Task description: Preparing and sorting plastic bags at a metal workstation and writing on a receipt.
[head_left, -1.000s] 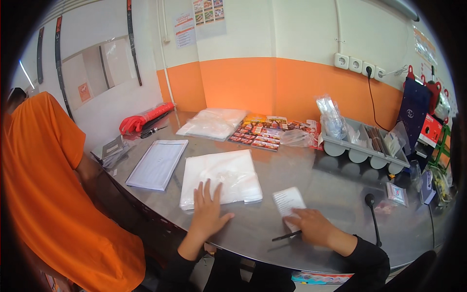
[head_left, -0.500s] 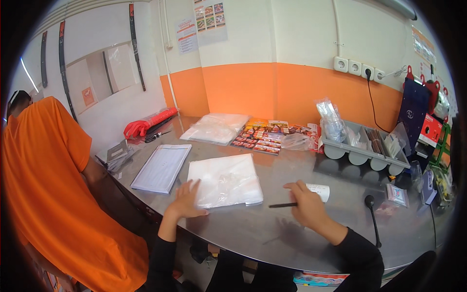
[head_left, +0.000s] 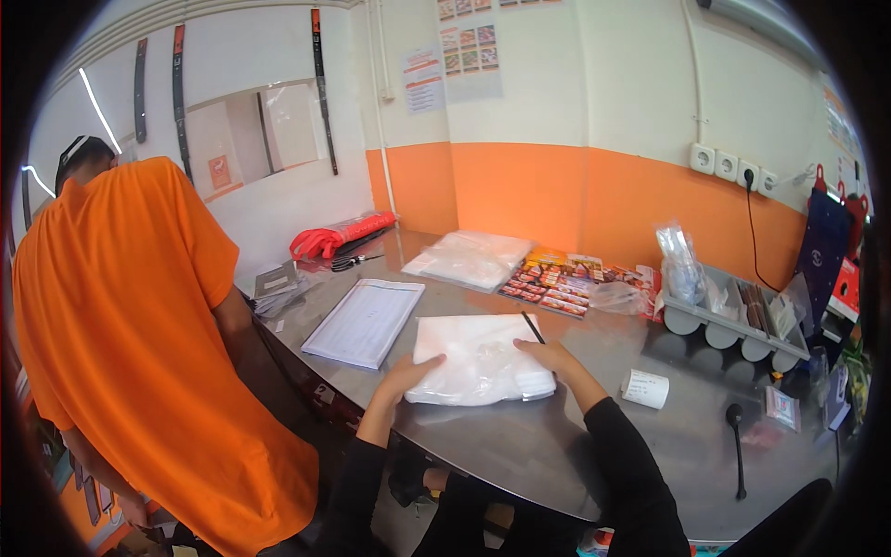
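Observation:
A flat white plastic-wrapped stack lies at the near edge of the metal table, gripped from both sides. My left hand has its thumb on top of the stack's left side, and the fingers are hidden below. On the opposite side, my right hand presses its thumb on the stack while a dark pen sticks up out of that hand. A printed paper sheet pile lies to the left of the stack. Right of my right forearm is a curled white paper slip with print on it.
Behind lie another white plastic stack, colourful leaflets and a red folded bag. A grey divided bin stands at right, with a gooseneck microphone nearer me. A person in an orange shirt stands close at left.
Both hands have come onto the white stack and grip its sides; the right one moved left from beside the paper slip, still with the pen. The view has shifted left.

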`<action>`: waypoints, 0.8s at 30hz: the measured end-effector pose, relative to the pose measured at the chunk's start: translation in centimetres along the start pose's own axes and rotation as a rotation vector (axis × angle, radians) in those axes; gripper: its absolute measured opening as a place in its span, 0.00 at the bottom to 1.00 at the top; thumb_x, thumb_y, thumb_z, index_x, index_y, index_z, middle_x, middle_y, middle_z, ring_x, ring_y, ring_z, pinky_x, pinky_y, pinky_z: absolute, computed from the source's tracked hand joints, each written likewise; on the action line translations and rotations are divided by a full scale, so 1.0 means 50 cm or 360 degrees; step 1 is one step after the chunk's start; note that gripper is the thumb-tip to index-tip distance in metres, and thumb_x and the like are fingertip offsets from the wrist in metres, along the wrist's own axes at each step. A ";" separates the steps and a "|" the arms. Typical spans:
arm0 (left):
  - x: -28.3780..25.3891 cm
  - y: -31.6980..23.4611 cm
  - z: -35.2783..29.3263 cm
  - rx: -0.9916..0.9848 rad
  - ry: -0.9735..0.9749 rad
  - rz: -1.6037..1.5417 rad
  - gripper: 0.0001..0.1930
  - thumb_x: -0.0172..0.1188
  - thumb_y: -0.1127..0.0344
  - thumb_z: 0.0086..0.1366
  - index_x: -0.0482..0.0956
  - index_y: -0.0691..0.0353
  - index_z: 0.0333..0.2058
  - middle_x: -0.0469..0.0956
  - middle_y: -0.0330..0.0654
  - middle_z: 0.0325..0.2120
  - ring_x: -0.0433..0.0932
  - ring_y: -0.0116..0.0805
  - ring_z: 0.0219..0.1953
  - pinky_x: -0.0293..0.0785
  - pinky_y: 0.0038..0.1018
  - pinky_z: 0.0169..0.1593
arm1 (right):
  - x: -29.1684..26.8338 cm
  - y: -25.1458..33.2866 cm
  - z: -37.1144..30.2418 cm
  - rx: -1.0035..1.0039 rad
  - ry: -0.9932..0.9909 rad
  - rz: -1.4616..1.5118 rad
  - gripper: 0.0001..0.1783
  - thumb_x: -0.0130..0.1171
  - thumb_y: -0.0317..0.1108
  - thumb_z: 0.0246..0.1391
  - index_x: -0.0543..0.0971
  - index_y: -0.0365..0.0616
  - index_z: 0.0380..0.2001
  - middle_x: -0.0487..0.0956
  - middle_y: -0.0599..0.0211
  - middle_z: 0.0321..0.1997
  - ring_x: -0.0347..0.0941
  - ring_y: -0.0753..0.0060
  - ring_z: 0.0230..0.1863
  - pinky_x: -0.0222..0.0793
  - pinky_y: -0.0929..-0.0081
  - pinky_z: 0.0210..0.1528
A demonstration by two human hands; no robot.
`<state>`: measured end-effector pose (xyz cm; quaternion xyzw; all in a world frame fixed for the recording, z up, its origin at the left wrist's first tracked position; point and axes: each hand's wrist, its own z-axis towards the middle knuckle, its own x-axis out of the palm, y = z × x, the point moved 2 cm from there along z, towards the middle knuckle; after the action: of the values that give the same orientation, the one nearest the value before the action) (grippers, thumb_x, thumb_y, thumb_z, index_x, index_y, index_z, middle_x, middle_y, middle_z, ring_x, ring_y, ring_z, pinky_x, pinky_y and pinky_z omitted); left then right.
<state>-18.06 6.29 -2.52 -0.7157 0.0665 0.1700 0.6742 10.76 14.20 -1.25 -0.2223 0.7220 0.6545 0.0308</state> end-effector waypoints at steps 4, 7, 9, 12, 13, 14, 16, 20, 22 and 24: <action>-0.051 -0.001 -0.020 0.0132 0.0193 -0.0421 0.27 0.67 0.65 0.59 0.72 0.70 0.55 0.78 0.47 0.49 0.77 0.35 0.49 0.72 0.28 0.52 | 0.032 0.040 -0.030 0.0075 0.0283 0.0384 0.32 0.64 0.55 0.53 0.78 0.37 0.49 0.83 0.60 0.42 0.80 0.69 0.39 0.73 0.76 0.41; -0.105 -0.011 -0.018 0.0170 0.0179 -0.0625 0.25 0.66 0.68 0.59 0.73 0.70 0.55 0.79 0.45 0.48 0.78 0.33 0.48 0.72 0.27 0.52 | 0.057 0.087 -0.023 0.0007 0.0212 0.0245 0.34 0.64 0.55 0.53 0.76 0.38 0.52 0.82 0.61 0.43 0.79 0.71 0.41 0.72 0.76 0.41; -0.144 -0.033 -0.017 0.0211 0.0153 -0.0765 0.25 0.66 0.69 0.59 0.73 0.69 0.55 0.79 0.44 0.46 0.78 0.32 0.46 0.72 0.27 0.51 | 0.084 0.114 -0.002 -0.0169 0.0191 0.0289 0.34 0.64 0.55 0.54 0.75 0.39 0.53 0.81 0.62 0.45 0.79 0.71 0.42 0.73 0.73 0.43; -0.244 -0.067 0.000 0.0398 -0.0282 -0.0679 0.24 0.66 0.70 0.59 0.74 0.68 0.54 0.81 0.42 0.43 0.79 0.31 0.41 0.74 0.29 0.48 | 0.150 0.181 0.029 -0.0480 0.0161 0.0352 0.31 0.65 0.51 0.53 0.76 0.39 0.51 0.82 0.55 0.42 0.80 0.66 0.42 0.75 0.71 0.43; -0.282 -0.071 0.014 0.0473 -0.0431 -0.0640 0.23 0.66 0.70 0.59 0.74 0.67 0.54 0.81 0.41 0.41 0.79 0.30 0.40 0.74 0.29 0.47 | 0.174 0.208 0.038 -0.0503 0.0148 0.0284 0.32 0.64 0.55 0.52 0.77 0.38 0.50 0.82 0.56 0.41 0.79 0.67 0.41 0.75 0.72 0.43; -0.320 -0.077 0.035 0.0591 -0.0555 -0.0508 0.24 0.66 0.69 0.60 0.73 0.67 0.55 0.81 0.43 0.41 0.80 0.32 0.40 0.74 0.29 0.46 | 0.194 0.234 0.050 -0.0525 0.0129 0.0214 0.34 0.63 0.59 0.52 0.78 0.37 0.48 0.82 0.56 0.40 0.79 0.68 0.41 0.74 0.74 0.42; -0.403 -0.055 0.070 0.0703 -0.0696 -0.0360 0.25 0.66 0.68 0.60 0.72 0.68 0.55 0.81 0.44 0.41 0.80 0.34 0.40 0.75 0.29 0.45 | 0.257 0.276 0.087 -0.0453 0.0215 0.0036 0.36 0.61 0.61 0.52 0.79 0.36 0.47 0.82 0.54 0.39 0.80 0.65 0.41 0.75 0.71 0.42; -0.496 0.037 0.157 0.0857 -0.1556 0.0689 0.29 0.67 0.62 0.59 0.69 0.70 0.56 0.75 0.55 0.48 0.75 0.46 0.50 0.71 0.36 0.53 | 0.325 0.260 0.227 -0.0610 -0.0323 -0.0684 0.35 0.55 0.63 0.53 0.81 0.36 0.41 0.82 0.48 0.35 0.80 0.50 0.41 0.75 0.58 0.41; -0.466 0.065 0.181 0.0964 -0.1368 0.0850 0.30 0.68 0.59 0.58 0.69 0.69 0.54 0.68 0.58 0.53 0.67 0.55 0.58 0.63 0.42 0.61 | 0.309 0.234 0.305 -0.0617 -0.0420 -0.0731 0.32 0.57 0.59 0.52 0.80 0.37 0.42 0.81 0.46 0.38 0.79 0.45 0.42 0.74 0.54 0.43; -0.349 0.057 0.192 0.1149 -0.0854 0.0672 0.32 0.69 0.54 0.57 0.71 0.68 0.54 0.69 0.58 0.54 0.67 0.56 0.58 0.63 0.41 0.62 | 0.253 0.190 0.372 -0.0624 -0.0691 -0.0849 0.32 0.62 0.55 0.48 0.78 0.36 0.45 0.77 0.43 0.44 0.77 0.40 0.45 0.73 0.52 0.48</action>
<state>-36.73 13.20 0.28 -0.3384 0.0887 0.4473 0.8232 -8.65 28.88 0.74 -0.2603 0.4768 0.7808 0.3087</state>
